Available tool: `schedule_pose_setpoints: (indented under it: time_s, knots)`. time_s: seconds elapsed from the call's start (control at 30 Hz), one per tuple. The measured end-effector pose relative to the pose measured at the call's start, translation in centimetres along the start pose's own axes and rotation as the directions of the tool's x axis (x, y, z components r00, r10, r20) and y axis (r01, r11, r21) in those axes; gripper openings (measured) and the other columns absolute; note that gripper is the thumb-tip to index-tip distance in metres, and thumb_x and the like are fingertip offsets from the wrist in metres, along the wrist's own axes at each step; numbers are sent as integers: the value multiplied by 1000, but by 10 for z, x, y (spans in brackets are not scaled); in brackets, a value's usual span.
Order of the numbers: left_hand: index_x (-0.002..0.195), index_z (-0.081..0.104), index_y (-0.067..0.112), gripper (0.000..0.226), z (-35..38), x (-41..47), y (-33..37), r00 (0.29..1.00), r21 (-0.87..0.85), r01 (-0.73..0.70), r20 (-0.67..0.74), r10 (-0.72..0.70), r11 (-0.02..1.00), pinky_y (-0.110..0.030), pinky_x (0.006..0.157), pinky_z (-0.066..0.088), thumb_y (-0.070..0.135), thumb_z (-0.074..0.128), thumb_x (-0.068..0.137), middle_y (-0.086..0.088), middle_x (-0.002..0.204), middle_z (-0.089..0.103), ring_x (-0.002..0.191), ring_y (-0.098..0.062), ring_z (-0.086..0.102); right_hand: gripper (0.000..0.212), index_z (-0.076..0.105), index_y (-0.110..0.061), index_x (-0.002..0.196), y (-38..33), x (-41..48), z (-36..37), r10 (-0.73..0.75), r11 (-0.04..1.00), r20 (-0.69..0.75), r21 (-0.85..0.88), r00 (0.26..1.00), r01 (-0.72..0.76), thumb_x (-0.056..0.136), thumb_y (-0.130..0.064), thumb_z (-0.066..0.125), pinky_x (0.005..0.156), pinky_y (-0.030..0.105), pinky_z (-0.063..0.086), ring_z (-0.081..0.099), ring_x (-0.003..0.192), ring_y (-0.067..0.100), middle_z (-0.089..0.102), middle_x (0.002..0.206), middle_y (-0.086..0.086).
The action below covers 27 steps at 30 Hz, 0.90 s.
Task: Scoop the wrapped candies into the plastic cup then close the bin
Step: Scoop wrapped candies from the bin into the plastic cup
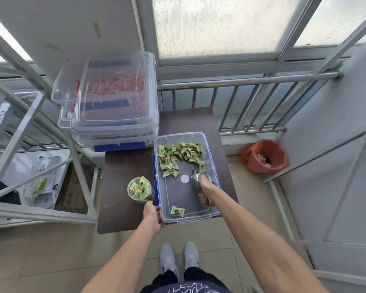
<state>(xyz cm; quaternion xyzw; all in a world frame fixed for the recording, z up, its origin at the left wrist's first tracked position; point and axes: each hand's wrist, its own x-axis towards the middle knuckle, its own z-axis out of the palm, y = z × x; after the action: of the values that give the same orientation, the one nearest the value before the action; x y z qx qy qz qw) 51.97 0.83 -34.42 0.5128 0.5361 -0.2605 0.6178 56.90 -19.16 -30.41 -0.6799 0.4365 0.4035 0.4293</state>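
An open clear plastic bin with blue latches sits on a dark table. Green wrapped candies lie heaped at its far end, and one lone candy rests near the front wall. My right hand is inside the bin, shut on a metal scoop whose mouth points at the pile. A clear plastic cup stands left of the bin, filled with candies. My left hand grips the bin's near left corner, just below the cup.
Stacked lidded clear bins with red contents stand at the table's back left. An orange bucket sits on the floor to the right. A metal shelf frame is to the left, a railing behind.
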Motion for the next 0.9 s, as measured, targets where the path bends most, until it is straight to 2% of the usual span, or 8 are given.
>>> schedule_pose_setpoints:
  time_s: [0.2,0.27,0.33,0.4,0.5,0.63,0.73,0.9]
  knots:
    - [97,58,2,41,1,16,0,1000,-30,19,-17,-20,999,-41,67,54,32,32,99,-19,88,65,75,-32,62,65,43,-14,103,-31,32,2,7,991,-48,134,999,0,90,-75,28,34,11,23,27,44,13,36,67,2]
    - [102,57,3,38,-2,25,-3,998,-30,15,-64,-17,999,-42,71,54,34,34,97,-18,87,65,74,-32,62,89,50,-10,113,-42,60,7,-54,993,-88,104,995,63,75,-85,21,38,19,33,43,56,21,44,78,7]
    - [105,55,5,37,-6,38,-5,997,-27,11,-82,-13,1000,-43,73,54,35,36,95,-18,88,65,74,-31,62,108,57,-4,130,-51,74,11,-78,993,-105,75,991,86,73,-87,16,51,28,45,60,81,29,58,102,12]
    - [107,57,5,40,-7,47,-6,996,-16,20,-90,-22,1000,-45,77,55,36,36,94,-19,91,66,77,-32,63,104,55,0,135,-61,69,11,-120,990,-119,53,986,127,83,-83,20,70,35,56,66,97,35,62,123,17]
    - [98,54,6,35,-9,49,-5,993,-31,42,-105,-45,999,-41,70,53,36,37,95,-18,82,63,71,-30,60,99,56,-2,135,-73,66,16,-178,983,-164,16,970,183,84,-82,27,92,45,55,63,108,38,60,131,16]
    - [95,49,8,28,-7,54,-7,990,-61,57,-124,-64,997,-39,64,51,34,39,95,-16,79,59,66,-29,56,108,67,-3,120,-67,84,29,-203,979,-171,-50,964,197,76,-88,17,90,43,54,63,103,36,66,122,15]
    - [94,48,8,29,-8,56,-8,993,-64,59,-103,-65,996,-39,64,50,35,38,96,-15,76,56,65,-28,53,95,68,-2,114,-53,86,31,-234,972,-197,-53,952,228,84,-82,27,78,38,50,63,97,35,66,117,17]
    - [89,50,7,33,-10,58,-8,994,-66,50,-98,-56,997,-39,65,49,36,38,97,-15,75,55,65,-28,53,86,66,0,112,-38,77,27,-276,961,-206,-54,939,271,88,-76,35,72,38,46,58,88,33,62,114,18]
